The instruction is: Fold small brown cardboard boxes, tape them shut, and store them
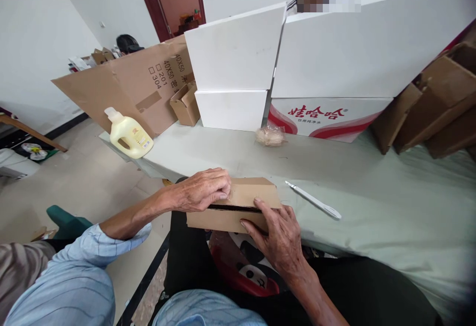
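Note:
A small brown cardboard box lies at the near edge of the table, its lid flap slightly ajar. My left hand rests on the box's top left, fingers curled and pressing down on the flap. My right hand grips the box's front right side, fingers wrapped along its face. A white utility knife lies on the table just right of the box, touched by neither hand.
A yellow detergent bottle stands at the table's left corner. White boxes, a red-and-white printed carton, brown cardboard sheets, a small open carton and a plastic-wrapped bundle line the back. Stacked cardboard stands at the right. Another person is behind the boxes.

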`<state>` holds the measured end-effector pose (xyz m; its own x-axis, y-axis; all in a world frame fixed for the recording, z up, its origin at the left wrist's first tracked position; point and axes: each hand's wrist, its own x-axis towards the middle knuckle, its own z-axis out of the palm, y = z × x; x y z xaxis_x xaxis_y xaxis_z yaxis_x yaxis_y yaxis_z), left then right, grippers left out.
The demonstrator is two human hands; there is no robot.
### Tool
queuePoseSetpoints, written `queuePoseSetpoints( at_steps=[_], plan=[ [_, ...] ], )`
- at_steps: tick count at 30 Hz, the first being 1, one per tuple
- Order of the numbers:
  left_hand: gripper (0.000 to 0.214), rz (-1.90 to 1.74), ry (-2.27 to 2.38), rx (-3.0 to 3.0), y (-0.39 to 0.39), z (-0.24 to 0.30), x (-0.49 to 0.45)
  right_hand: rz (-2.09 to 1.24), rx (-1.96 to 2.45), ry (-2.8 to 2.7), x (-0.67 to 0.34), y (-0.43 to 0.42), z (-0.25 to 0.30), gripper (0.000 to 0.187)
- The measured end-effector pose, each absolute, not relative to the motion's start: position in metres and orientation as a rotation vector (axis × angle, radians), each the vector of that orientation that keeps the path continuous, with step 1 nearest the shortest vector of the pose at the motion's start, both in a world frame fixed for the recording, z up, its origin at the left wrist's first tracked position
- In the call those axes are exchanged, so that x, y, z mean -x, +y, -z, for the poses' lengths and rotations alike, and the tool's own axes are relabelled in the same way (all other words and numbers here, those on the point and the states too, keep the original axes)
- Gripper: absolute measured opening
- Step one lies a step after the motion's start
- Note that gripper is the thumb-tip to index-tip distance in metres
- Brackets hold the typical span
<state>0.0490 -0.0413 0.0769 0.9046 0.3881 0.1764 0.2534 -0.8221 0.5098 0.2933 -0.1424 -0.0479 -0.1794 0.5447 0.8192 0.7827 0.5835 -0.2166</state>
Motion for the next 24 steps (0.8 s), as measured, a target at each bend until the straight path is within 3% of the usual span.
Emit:
queuePoseSetpoints(
  at_steps=[4,9,18,24],
  plan=[
    [0.011,-0.378,0.383,-2.520,-0.040,-0.080,-0.049,0.300,1.090,-1.868,-0.294,-0.142,0.048,0.055],
    [0.026,-0.388,0.365,-2.508,-0.038,-0.078,-0.052,0.314,1.081,-1.869,-0.292,-0.142,0.047,0.050],
    [0.023,-0.212,0.416,-2.558,-0.025,-0.086,-0.062,0.302,1.080,-1.870,-0.293,-0.145,0.046,0.049],
    [0.027,-0.118,0.468,-2.276,0.008,-0.094,-0.075,0.307,1.077,-1.869,-0.294,-0.142,0.045,0.051]
  ],
)
